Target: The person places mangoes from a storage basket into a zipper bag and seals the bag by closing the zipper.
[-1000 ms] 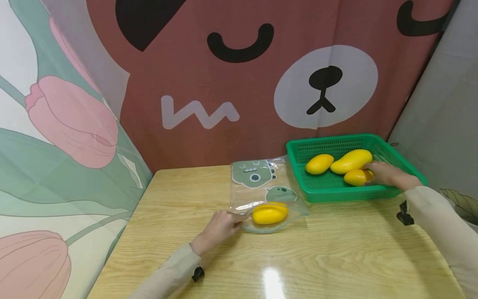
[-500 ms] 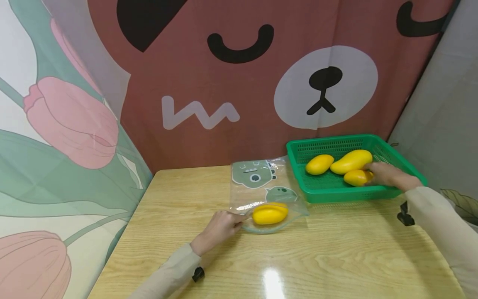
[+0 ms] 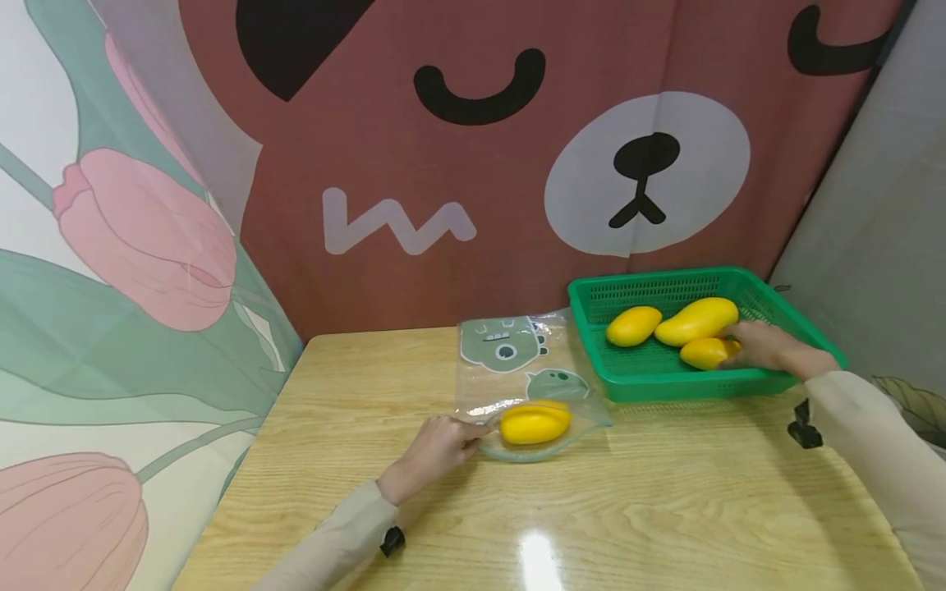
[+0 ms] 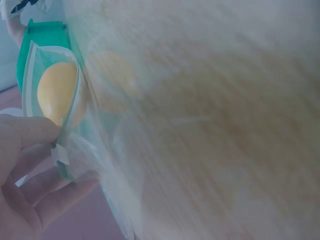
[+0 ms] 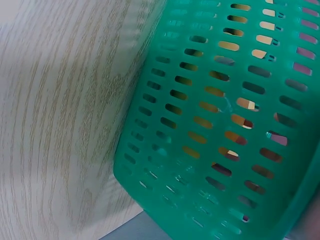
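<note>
A clear zip bag [image 3: 488, 386] with green cartoon prints lies flat on the table, its mouth toward the front. One yellow mango [image 3: 535, 423] is just inside that mouth. My left hand [image 3: 438, 453] pinches the left corner of the bag's opening; in the left wrist view, thumb and fingers hold the edge beside a small white slider [image 4: 60, 154]. Over in the green basket [image 3: 665, 389], my right hand [image 3: 761, 345] grips the right end of a small mango [image 3: 705, 353]. Two other mangoes, a long one [image 3: 697, 322] and a rounder one [image 3: 634, 326], lie beside it.
The basket's perforated side wall [image 5: 200, 120] fills most of the right wrist view and hides that hand's fingers. A bear-print curtain [image 3: 414, 287] hangs along the table's back edge. The wooden table [image 3: 591, 509] stretches out in front of the bag and basket.
Both hands, the bag and the mangoes hold their places. Only a very slight shift of the head view shows.
</note>
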`<state>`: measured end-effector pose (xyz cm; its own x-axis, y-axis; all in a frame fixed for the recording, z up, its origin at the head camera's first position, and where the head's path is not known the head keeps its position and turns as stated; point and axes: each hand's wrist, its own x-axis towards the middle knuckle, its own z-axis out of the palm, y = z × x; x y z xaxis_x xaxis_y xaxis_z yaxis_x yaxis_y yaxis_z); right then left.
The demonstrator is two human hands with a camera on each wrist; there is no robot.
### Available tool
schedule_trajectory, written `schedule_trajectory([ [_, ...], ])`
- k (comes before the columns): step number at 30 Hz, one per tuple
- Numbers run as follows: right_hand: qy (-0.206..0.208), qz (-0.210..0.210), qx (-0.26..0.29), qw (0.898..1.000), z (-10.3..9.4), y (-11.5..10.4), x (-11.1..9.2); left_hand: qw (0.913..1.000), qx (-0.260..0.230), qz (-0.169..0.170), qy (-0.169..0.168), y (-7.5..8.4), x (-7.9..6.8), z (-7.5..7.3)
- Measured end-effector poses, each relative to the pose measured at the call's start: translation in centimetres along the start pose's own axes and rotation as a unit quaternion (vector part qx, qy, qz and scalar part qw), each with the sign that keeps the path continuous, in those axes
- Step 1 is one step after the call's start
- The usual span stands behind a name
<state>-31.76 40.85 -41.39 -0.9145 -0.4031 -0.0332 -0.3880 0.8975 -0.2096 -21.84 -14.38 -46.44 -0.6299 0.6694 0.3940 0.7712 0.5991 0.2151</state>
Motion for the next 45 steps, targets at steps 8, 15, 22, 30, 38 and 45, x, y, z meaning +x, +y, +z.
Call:
schedule_trajectory([
  [8, 0.015, 0.011, 0.006, 1.000, -0.2, -0.4, -0.1, 1.0000, 0.002, -0.004, -0.002, 0.0, -0.1, 0.1],
  [15, 0.017, 0.010, 0.011, 1.000, -0.4, -0.7, -0.4, 1.0000, 0.003, -0.005, -0.004, 0.1, -0.1, 0.0],
  [22, 0.028, 0.011, 0.016, 0.999, -0.2, -0.6, -0.3, 0.9999, 0.004, -0.013, -0.011, 0.2, 0.1, -0.1],
  [30, 0.038, 0.008, 0.017, 0.999, -0.3, -0.9, -0.4, 0.9998, -0.001, -0.014, -0.012, 0.1, 0.0, 0.0],
  [38, 0.045, 0.006, -0.009, 0.999, -0.8, -1.2, -0.5, 0.9998, 0.004, -0.014, -0.014, 0.1, 0.0, -0.1],
  [45, 0.055, 0.001, -0.016, 0.998, -0.9, -1.6, -0.7, 0.9999, 0.002, -0.006, -0.009, 0.2, 0.1, -0.3],
])
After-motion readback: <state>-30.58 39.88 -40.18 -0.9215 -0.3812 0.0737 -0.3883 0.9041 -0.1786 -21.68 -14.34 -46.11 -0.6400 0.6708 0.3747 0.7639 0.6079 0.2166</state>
